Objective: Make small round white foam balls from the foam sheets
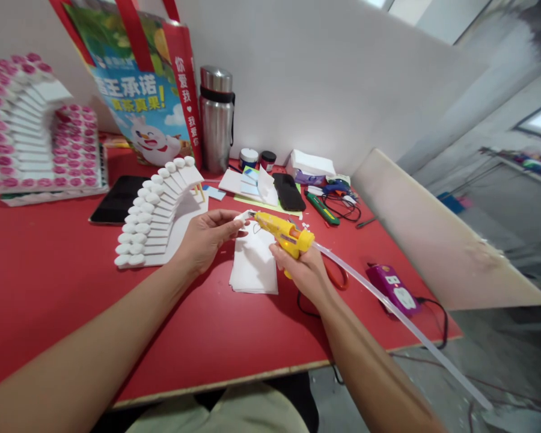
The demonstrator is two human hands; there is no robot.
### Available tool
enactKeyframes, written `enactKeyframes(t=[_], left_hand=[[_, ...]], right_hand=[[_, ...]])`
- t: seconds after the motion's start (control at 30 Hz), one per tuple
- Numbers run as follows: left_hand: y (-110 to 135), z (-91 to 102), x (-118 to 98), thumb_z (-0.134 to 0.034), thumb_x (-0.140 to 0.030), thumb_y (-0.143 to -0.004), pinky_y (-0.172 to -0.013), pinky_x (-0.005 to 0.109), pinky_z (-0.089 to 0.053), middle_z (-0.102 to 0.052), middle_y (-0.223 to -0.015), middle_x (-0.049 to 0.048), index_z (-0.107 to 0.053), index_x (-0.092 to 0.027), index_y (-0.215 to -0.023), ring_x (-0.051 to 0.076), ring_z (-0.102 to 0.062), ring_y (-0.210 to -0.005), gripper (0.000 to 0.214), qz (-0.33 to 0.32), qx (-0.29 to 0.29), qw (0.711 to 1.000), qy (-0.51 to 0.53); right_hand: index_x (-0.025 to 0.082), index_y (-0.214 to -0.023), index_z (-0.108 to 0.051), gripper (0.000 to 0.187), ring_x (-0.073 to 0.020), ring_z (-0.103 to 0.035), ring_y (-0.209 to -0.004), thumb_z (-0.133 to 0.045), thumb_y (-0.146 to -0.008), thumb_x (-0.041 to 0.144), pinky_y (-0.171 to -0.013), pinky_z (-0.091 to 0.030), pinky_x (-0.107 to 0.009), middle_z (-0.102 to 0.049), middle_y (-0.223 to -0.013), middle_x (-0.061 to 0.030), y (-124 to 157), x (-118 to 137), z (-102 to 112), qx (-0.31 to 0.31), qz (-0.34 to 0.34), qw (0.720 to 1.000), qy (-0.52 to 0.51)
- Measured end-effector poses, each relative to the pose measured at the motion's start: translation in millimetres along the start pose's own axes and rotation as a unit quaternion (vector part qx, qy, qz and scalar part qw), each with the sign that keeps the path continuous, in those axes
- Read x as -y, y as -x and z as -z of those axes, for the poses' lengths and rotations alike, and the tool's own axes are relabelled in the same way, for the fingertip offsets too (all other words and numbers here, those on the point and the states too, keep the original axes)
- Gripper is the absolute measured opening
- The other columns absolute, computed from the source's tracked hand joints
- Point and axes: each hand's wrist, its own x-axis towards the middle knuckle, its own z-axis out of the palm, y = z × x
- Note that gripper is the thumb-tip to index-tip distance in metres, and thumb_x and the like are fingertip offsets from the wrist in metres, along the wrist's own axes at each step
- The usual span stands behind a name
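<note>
We pinch the white piece (pixel 242 218) in our left grip (pixel 208 236), just left of the leftward-pointing glue gun (pixel 277 226) our right grip (pixel 307 269) clasps.

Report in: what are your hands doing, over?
Left hand pinching small white piece. Right hand gripping yellow glue gun, nozzle at piece. Nothing visibly blocking; white sheets below.

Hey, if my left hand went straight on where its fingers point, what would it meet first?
Likely the yellow glue gun; its nozzle is right by the small white piece your left hand pinches, though depth is unclear.
</note>
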Motion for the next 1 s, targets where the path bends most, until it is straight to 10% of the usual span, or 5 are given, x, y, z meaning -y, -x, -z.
enactKeyframes(t=[0.77,1.0], left_hand=[[0.7,-4.3,-7.6,-0.096,-0.031,-0.063,-0.082,0.032,-0.06,-0.072,-0.074,0.0028,-0.078,-0.012,-0.077,0.01,-0.063,-0.066,0.03,0.016,-0.017,0.998,0.055],[1.3,-2.5,-5.7,-0.096,-0.031,-0.063,-0.081,0.031,-0.061,-0.074,-0.078,0.0035,-0.078,-0.012,-0.079,0.009,-0.061,-0.065,0.03,0.021,-0.013,0.998,0.061]], right_hand=[[0.022,-0.071,-0.059,0.036,-0.0155,-0.046,-0.057,-0.069,-0.09,0.051,-0.055,-0.04,-0.031,-0.053,-0.06,0.0008,-0.2,-0.3,5.4,-0.035,-0.008,0.999,-0.005],[0.018,-0.064,-0.062,0.046,-0.0134,-0.05,-0.055,-0.068,-0.088,0.057,-0.057,-0.041,-0.028,-0.057,-0.057,0.0,-2.9,-21.1,62.7,-0.134,-0.055,0.987,0.074]])
